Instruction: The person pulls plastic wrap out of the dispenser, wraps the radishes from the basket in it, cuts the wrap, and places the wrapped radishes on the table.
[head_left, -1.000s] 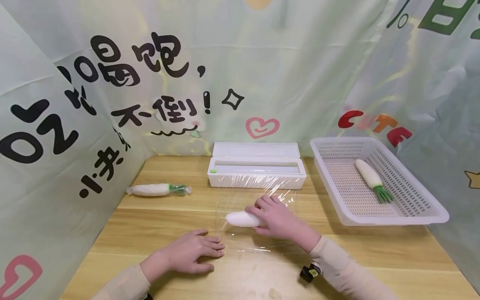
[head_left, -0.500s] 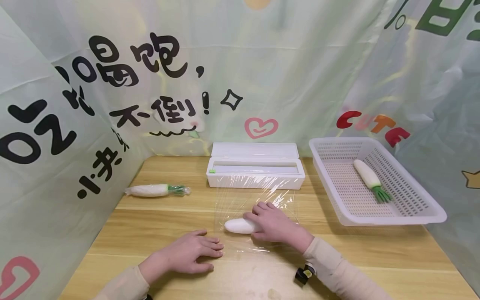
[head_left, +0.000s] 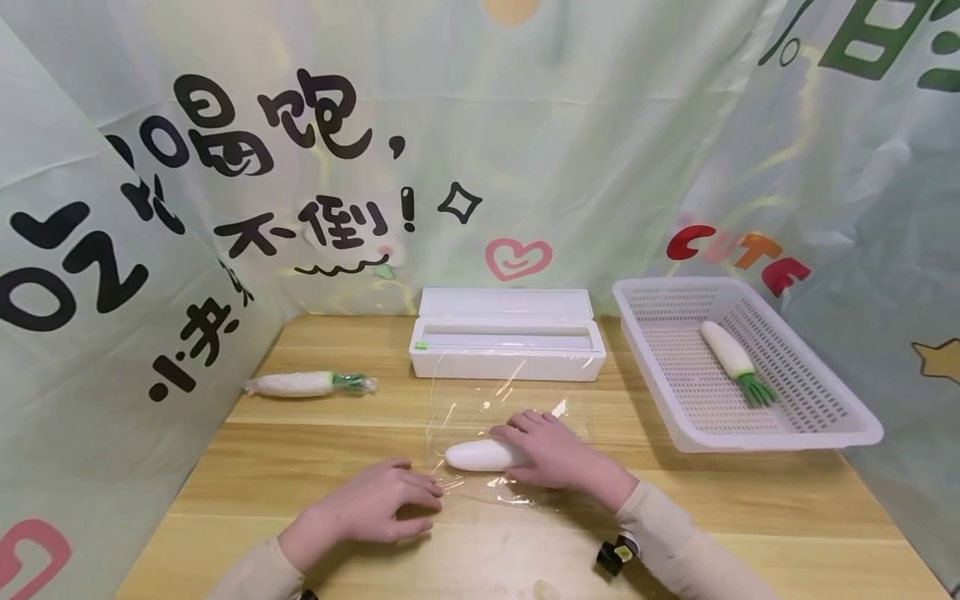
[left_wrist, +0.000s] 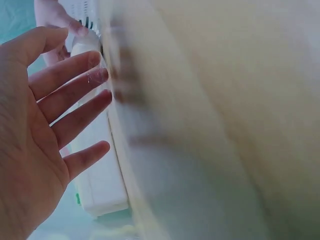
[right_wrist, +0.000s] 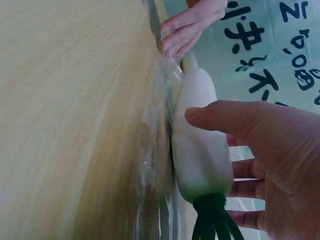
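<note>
- The white basket [head_left: 783,441] is holding a second radish [head_left: 724,348]; the white box [head_left: 507,367] is standing open, its contents hard to make out.
- The right hand [head_left: 551,450] is hiding the green stalks of the nearer radish [head_left: 478,456] in the head view.
- This radish is lying on clear film [head_left: 487,407], its bare tip pointing towards the left hand [head_left: 382,500], its long axis running roughly parallel to the box.
- The right thumb and fingers are gripping it from opposite sides.
- The left fingers are spreading apart, film touching a fingertip.
</note>
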